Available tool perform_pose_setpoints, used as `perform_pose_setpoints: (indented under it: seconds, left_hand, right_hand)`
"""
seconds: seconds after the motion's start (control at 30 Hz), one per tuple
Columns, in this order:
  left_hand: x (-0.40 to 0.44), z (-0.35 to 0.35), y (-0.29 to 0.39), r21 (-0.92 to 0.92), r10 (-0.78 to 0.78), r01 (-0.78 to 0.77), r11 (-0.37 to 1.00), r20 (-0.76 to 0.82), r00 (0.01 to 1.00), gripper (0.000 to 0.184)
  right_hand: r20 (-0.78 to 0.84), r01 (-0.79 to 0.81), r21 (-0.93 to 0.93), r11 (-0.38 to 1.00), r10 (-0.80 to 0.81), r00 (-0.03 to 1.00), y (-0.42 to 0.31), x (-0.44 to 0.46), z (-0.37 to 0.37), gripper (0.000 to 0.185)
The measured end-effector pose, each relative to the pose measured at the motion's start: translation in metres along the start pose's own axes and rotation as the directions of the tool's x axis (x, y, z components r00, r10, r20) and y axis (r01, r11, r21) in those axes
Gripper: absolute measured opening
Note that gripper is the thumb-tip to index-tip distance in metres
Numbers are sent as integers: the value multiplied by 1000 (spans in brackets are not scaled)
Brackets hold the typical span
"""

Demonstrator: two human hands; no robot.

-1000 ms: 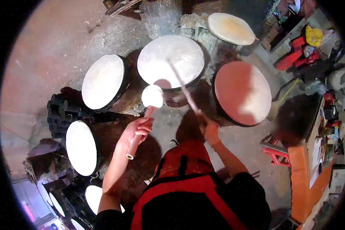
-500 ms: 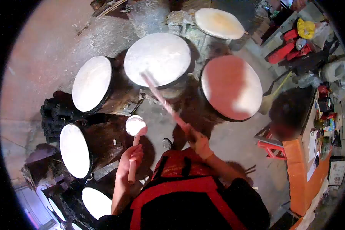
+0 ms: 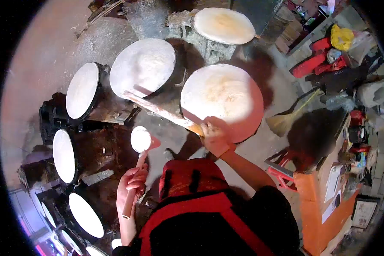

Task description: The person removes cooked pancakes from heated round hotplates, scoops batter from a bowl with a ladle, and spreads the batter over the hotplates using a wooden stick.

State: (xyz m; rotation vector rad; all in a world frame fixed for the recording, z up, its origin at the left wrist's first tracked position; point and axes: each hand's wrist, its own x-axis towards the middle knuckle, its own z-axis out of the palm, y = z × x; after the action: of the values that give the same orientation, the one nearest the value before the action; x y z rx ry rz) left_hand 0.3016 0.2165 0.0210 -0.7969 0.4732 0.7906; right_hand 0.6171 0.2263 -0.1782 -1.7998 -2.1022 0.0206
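Note:
My left hand (image 3: 132, 184) is wrapped round the wooden handle of a ladle (image 3: 141, 139), whose round bowl is white on its upper side. In my right hand (image 3: 216, 137) is a long wooden stick (image 3: 162, 112) smeared with white. Its far end lies over the lower edge of a round white-topped disc (image 3: 145, 64). Close beyond my right hand stands a larger white-topped disc (image 3: 219, 91), with a tan patch in its middle and a reddish shadow along its right and lower edge.
More white-topped discs, such as the left one (image 3: 82, 90) and the lower left one (image 3: 86, 215), curve round me on dark bases. At the far side is another disc (image 3: 224, 25). An orange-sided table (image 3: 309, 205), a red stool (image 3: 281, 177) and a broom (image 3: 286, 121) are at right.
My view has turned right, so the discs sit further left. The stick has swung to a flatter slant, still over the upper middle disc. My left hand keeps the ladle.

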Motion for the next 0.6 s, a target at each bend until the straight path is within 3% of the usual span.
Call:
perform_pose_setpoints:
  seconds: [0.07, 0.13, 0.2, 0.23, 0.27, 0.3, 0.33, 0.37, 0.4, 0.47, 0.53, 0.6]
  left_hand:
    - [3, 0, -11, -20, -66, 66, 998, 15, 998, 24]
    - [7, 2, -18, -17, -63, 63, 998, -6, 998, 25]
    - [12, 3, -25, 26, -70, 71, 997, -26, 997, 25]
    - [13, 5, -30, 85, -32, 36, 996, -46, 998, 25]
    - [10, 8, -37, 142, 7, 2, 990, -60, 998, 25]
    - [6, 10, -43, 199, 50, -35, 979, -71, 996, 25]
    - [-2, 10, -46, 243, 73, -63, 968, -32, 997, 30]
    - [-21, 8, -45, 143, 96, -96, 985, 4, 995, 33]
    - [-37, 10, -47, 44, 124, -126, 991, 34, 992, 36]
    - [-42, 27, -66, 251, -56, -24, 968, 305, 951, 40]
    - [-29, 28, -65, 349, 159, -245, 905, 257, 953, 37]
    - [-2, 31, -47, 429, 201, -235, 872, 122, 972, 32]
  right_hand:
    - [-51, 40, 20, 999, -39, 998, 9, 4, -4, 40]
    - [47, -83, 45, 996, 81, 996, 22, 17, -13, 36]
    - [-134, -153, -238, 959, 123, 983, 70, 8, 40, 37]
    - [-192, -111, -748, 654, -53, 980, 99, 12, 37, 36]
    - [-243, -223, -969, 111, -228, 943, 128, 16, 34, 35]
    - [-335, -241, -660, 712, 8, 942, 158, 39, 1, 28]
    - [-270, -269, -361, 893, 176, 947, 192, 53, -19, 25]
    - [-197, -348, -24, 937, 337, 921, 227, 67, -38, 22]
    - [-143, -437, -18, 899, 430, 891, 263, 67, -35, 25]
    - [-71, -588, -19, 809, 585, 808, 302, 69, -29, 33]
    - [-33, -698, -36, 715, 697, 716, 319, 74, -24, 39]
    - [-4, -716, -31, 697, 716, 698, 320, 72, -24, 38]
